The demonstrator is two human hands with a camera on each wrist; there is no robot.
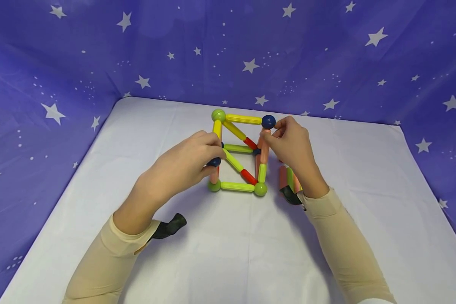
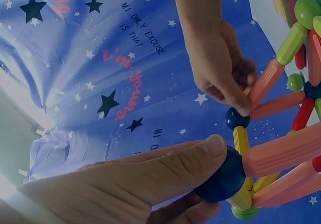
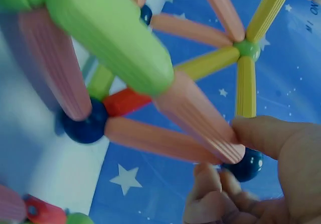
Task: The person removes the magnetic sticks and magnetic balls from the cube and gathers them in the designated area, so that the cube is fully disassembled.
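Observation:
A frame of magnetic rods and balls (image 1: 238,186) stands in the middle of the white tabletop, with green, yellow, orange and red rods. My left hand (image 1: 182,162) is at its near left upper corner, pinching a dark blue ball (image 2: 220,176) between thumb and fingers. An orange rod (image 2: 286,151) meets that ball. At the upper right corner, my right hand (image 1: 294,141) pinches the end of another orange rod (image 3: 200,118), where it joins a second blue ball (image 3: 246,164). A yellow rod (image 1: 244,119) links this ball to a green ball (image 1: 218,115).
Several loose rods (image 1: 289,179) lie right of the frame, partly hidden by my right wrist. A black wrist piece (image 1: 170,226) juts from my left cuff. Blue star-patterned cloth (image 1: 228,50) surrounds the white tabletop (image 1: 220,253) at the back and sides.

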